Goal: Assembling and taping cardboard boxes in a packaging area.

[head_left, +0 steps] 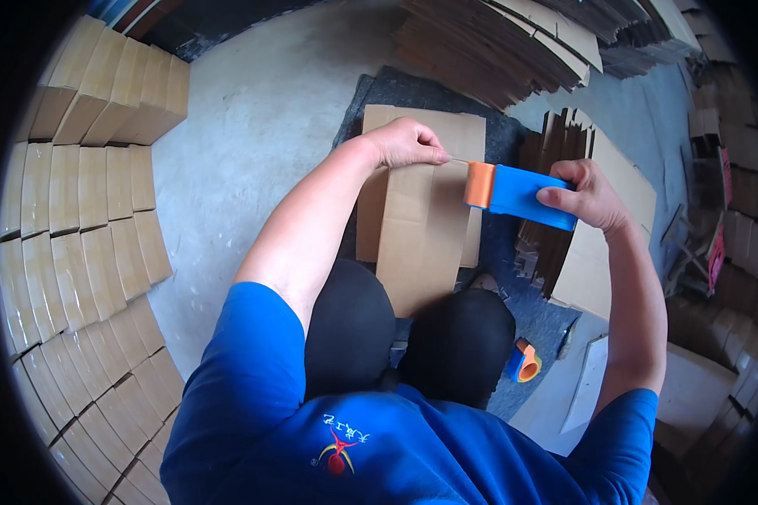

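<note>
My right hand grips a blue tape dispenser with an orange front, held above a cardboard box. My left hand pinches the free end of the tape, a short strip stretched between my fingers and the dispenser. The box stands between my knees on a dark mat, one open flap pointing away from me.
A second blue and orange tape dispenser lies on the mat by my right knee. Finished boxes are stacked in rows at the left. Flat cardboard sheets are piled at the back and at the right.
</note>
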